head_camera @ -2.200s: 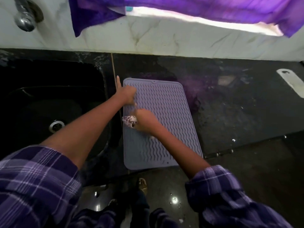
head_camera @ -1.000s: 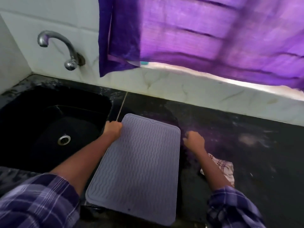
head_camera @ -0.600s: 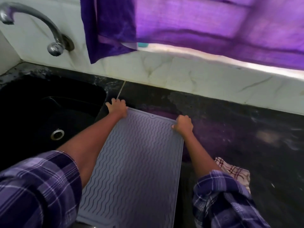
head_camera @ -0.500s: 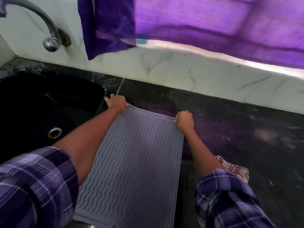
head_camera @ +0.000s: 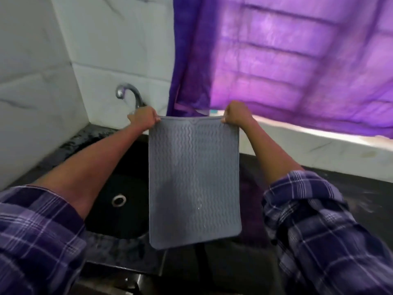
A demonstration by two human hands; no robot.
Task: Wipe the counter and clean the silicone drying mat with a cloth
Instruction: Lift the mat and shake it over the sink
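The grey silicone drying mat [head_camera: 194, 182], ribbed with wavy lines, hangs upright in the air in front of me, off the black counter [head_camera: 374, 188]. My left hand [head_camera: 143, 118] pinches its top left corner and my right hand [head_camera: 235, 113] pinches its top right corner. The mat's lower edge dangles above the counter's front edge, partly over the sink. The cloth is hidden from view, behind my right sleeve.
A black sink [head_camera: 119, 188] with a round drain [head_camera: 119, 200] lies at the left, under a chrome tap [head_camera: 129, 95] on the white tiled wall. A purple curtain [head_camera: 287, 60] hangs over the window ledge at the back right.
Both hands gripped the mat's far corners and lifted it off the counter until it hangs upright. Earlier the right hand left the checked cloth on the counter at the right.
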